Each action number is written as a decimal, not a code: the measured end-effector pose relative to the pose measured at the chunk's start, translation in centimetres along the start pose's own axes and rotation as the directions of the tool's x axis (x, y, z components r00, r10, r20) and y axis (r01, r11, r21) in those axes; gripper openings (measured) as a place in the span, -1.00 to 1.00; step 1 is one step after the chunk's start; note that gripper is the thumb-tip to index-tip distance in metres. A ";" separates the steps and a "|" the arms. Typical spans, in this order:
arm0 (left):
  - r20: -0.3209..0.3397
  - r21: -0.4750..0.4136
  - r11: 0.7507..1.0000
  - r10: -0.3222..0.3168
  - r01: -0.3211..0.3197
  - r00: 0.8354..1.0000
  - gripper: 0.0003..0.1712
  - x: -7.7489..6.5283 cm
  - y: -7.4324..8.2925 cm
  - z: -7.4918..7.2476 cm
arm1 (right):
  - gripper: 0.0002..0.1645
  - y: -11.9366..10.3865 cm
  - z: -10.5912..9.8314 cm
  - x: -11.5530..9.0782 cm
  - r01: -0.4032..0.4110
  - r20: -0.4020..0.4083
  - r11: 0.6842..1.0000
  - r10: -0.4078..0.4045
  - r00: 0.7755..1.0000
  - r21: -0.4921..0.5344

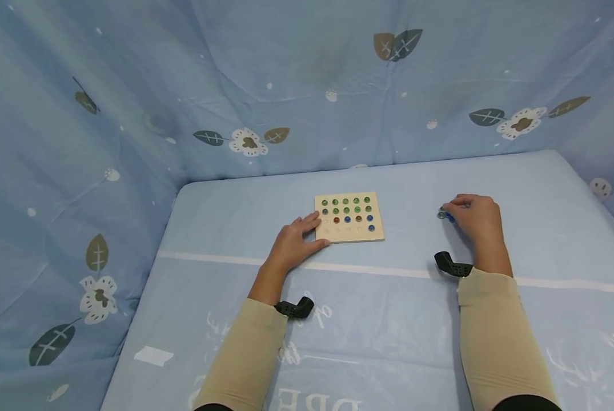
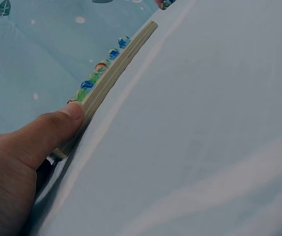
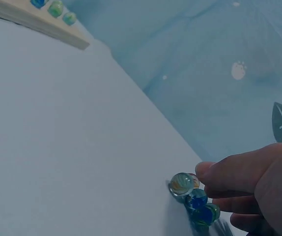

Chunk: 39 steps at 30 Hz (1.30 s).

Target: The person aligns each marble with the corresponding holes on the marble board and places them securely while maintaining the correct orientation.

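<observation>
A pale wooden board (image 1: pixel 352 234) with rows of round hollows lies on the table, its far rows filled with green marbles (image 1: pixel 345 201). Red, blue and amber marbles (image 1: pixel 347 219) sit in nearer rows. My left hand (image 1: pixel 297 242) rests against the board's left side, fingers at that edge and thumb by the near corner. In the left wrist view, the thumb (image 2: pixel 72 112) presses on the board's edge. To the right, my right hand (image 1: pixel 476 220) is at a small cluster of loose marbles (image 3: pixel 183 184), clear and blue. Its fingertips are beside them; none is visibly pinched.
Light blue cloth covers the table (image 1: pixel 399 319), with a white stripe (image 1: pixel 378 270) across it. A patterned curtain (image 1: pixel 307 85) hangs behind and to the left. A piece of white tape (image 1: pixel 153 356) is stuck near the left edge.
</observation>
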State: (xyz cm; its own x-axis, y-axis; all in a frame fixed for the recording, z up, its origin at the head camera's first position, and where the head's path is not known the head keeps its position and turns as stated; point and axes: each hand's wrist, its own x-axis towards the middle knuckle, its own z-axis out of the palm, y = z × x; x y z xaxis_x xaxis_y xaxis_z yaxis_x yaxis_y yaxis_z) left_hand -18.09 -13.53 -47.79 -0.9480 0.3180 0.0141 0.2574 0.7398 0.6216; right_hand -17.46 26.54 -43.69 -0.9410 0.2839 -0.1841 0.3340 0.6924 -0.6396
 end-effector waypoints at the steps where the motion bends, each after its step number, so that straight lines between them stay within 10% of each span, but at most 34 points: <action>1: 0.001 -0.001 1.000 0.000 0.000 1.000 -0.19 0.0 0.0 0.0 | -0.40 0.0 0.1 0.0 0.008 -0.003 1.000 -0.008 1.000 -0.006; 39: 0.025 -0.018 1.000 -0.023 0.023 0.999 -0.20 0.0 0.1 -0.3 | -0.45 -1.2 1.7 0.1 0.046 -0.087 0.999 -0.047 0.995 -0.007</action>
State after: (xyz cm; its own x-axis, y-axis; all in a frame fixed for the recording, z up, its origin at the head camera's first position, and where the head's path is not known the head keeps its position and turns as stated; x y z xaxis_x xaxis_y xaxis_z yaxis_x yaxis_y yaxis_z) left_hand -18.12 -13.62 -47.44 -0.9486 0.3159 -0.0198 0.2319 0.7361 0.6359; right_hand -18.01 24.63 -44.18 -0.9473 0.3080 -0.0883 0.2906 0.7095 -0.6420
